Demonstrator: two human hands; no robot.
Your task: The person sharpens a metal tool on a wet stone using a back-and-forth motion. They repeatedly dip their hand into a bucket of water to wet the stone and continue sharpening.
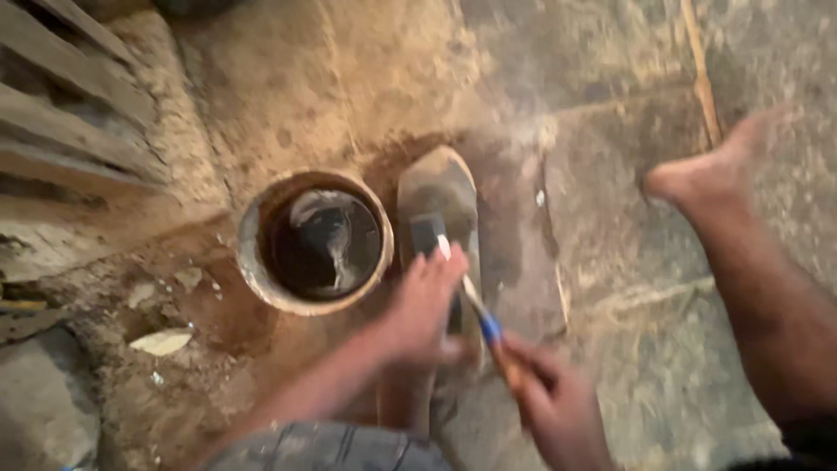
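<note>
Fingers of my left hand (425, 307) are lying nearly flat, gripping nothing, pressing on a long dusty block (438, 228) just right of the round clay-rimmed hole (315, 242), while my right hand (558, 403), nearer, is curling closed around a blue-banded chisel (475, 305) angling toward that block.

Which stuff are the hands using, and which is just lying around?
In use: left hand on the long grey slab; right hand holding the blue-banded brush.
Lying about: round clay pot, pale flat shard, wooden slats.
</note>
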